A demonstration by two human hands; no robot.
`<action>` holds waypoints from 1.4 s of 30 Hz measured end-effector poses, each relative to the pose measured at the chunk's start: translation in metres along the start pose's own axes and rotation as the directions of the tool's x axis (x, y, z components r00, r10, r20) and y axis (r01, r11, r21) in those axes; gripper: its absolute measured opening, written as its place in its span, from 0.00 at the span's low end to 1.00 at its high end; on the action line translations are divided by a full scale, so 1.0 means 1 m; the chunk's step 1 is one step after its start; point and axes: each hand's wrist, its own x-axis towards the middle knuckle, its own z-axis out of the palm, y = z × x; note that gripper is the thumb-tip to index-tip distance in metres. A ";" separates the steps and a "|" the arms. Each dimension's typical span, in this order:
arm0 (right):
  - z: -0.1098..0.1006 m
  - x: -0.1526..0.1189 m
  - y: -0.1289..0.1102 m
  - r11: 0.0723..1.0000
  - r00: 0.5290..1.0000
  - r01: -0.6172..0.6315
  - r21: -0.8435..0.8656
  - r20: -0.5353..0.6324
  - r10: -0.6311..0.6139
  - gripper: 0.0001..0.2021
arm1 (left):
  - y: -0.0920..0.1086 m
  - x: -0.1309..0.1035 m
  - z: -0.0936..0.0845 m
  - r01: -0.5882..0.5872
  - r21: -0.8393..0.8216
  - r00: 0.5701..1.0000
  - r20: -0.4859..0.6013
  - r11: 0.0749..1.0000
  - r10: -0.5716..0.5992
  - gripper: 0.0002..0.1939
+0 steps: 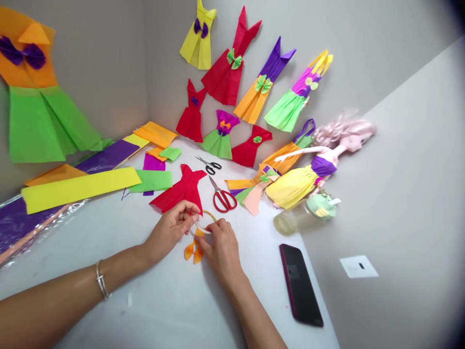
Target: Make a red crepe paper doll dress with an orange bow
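Between my hands is a narrow roll of tape (pixel 203 229), a thin white and yellowish ring. My left hand (pixel 178 225) pinches its left side with thumb and fingertips. At its right side, the curled fingers of my right hand (pixel 222 245) grip the ring. Just below lies an orange paper bow (pixel 192 253) on the table, close to my right thumb. A red paper dress (pixel 183 190) lies flat beyond my left hand, its lower corner near my fingertips. Red-handled scissors (pixel 223 199) rest past my right hand, with small black scissors (pixel 209 166) farther back.
Yellow (pixel 82 189) and green paper strips (pixel 154 180) lie at the left. At the right are a phone (pixel 301 286), a tipped-looking jar with a green lid (pixel 305 215) and a doll in a yellow skirt (pixel 294 186). Several paper dresses (pixel 227 77) hang on the wall.
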 end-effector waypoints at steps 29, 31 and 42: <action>-0.033 -0.010 0.013 0.749 0.985 -0.031 0.662 -0.107 0.136 0.12 | -0.003 -0.008 0.005 -0.063 -0.059 0.991 0.113 0.996 0.070 0.25; -0.029 -0.013 0.005 0.759 0.992 0.019 0.651 -0.106 0.066 0.12 | -0.004 -0.009 0.006 -0.070 -0.090 0.987 0.136 0.993 0.082 0.23; -0.023 -0.018 -0.002 0.706 1.000 0.027 0.708 -0.024 -0.014 0.08 | 0.005 -0.004 0.004 0.096 -0.318 0.967 0.253 0.943 -0.013 0.11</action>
